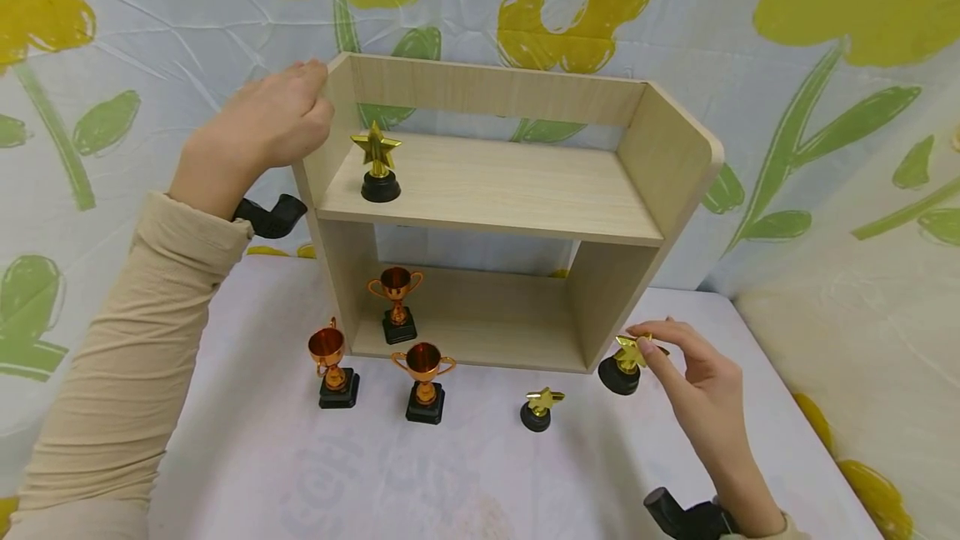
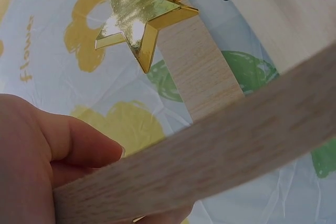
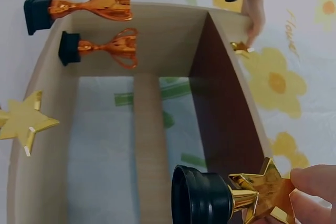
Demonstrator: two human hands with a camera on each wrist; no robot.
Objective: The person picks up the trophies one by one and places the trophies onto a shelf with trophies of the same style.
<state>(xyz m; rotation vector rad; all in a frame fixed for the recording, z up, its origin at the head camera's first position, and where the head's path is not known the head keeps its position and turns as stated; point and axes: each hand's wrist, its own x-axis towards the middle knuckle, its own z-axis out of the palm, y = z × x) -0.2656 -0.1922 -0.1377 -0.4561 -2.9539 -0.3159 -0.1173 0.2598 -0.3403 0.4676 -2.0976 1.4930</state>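
My left hand [image 1: 281,111] grips the upper left corner of a wooden shelf unit's side panel [image 2: 210,156]; the thumb shows on one face of it in the left wrist view. Just right of that hand, a gold star trophy [image 1: 377,155] with a black round base stands upright on the upper shelf. At the unit's lower right, my right hand [image 1: 697,377] pinches a second gold star trophy [image 1: 626,361] by its star. That trophy is tilted, its black base [image 3: 202,195] pointing away from the fingers. A smaller-looking star trophy [image 1: 537,409] stands on the table to its left.
One copper-coloured cup trophy [image 1: 397,307] stands on the lower shelf [image 1: 487,315] at left. Two more, a left one [image 1: 335,365] and a middle one [image 1: 425,382], stand on the white table [image 1: 480,473] before the unit. A flower-patterned cloth [image 1: 465,7] hangs behind.
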